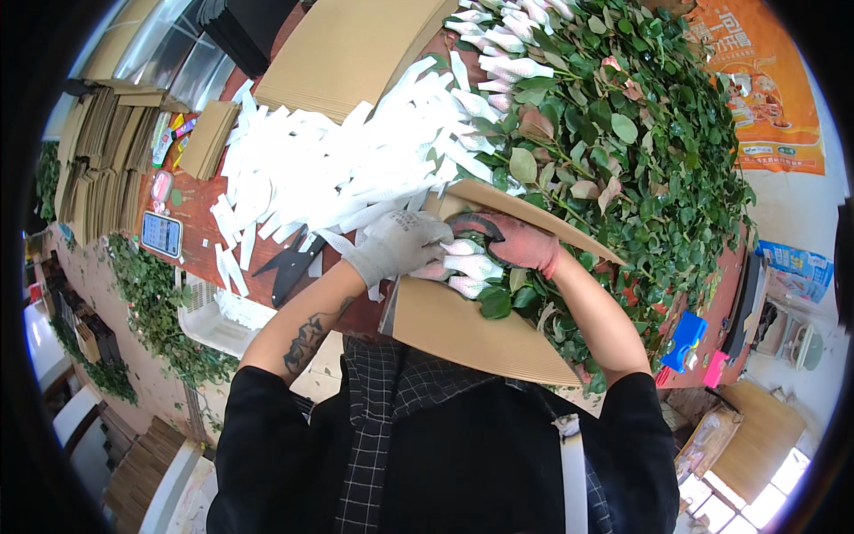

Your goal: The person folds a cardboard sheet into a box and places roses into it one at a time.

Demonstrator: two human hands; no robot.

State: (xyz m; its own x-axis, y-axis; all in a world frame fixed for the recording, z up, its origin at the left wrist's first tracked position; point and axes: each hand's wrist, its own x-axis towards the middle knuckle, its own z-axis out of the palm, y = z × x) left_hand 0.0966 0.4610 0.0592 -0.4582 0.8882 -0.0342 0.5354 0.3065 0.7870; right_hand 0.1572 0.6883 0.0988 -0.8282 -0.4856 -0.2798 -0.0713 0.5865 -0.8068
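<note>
Brown cardboard (476, 334) lies folded around a bunch of leafy roses with white-netted heads (471, 265) in front of me. My left hand (400, 242), in a grey glove, is closed at the left side of the heads, fingers curled onto a netted bloom. From the right, my right hand (514, 240), in a red glove with black patches, curls round the upper part of the same bunch; its fingertips are partly hidden. Black scissors (298, 267) lie left of my left hand, beside a large heap of white strips (329, 160).
A mound of leafy stems (640, 169) covers the right of the red table (196, 222). A phone (162, 234), cardboard stacks (98, 151) and a white basket (200, 320) are at the left. More cardboard (347, 44) lies at the back; a blue object (683, 338) sits at the right edge.
</note>
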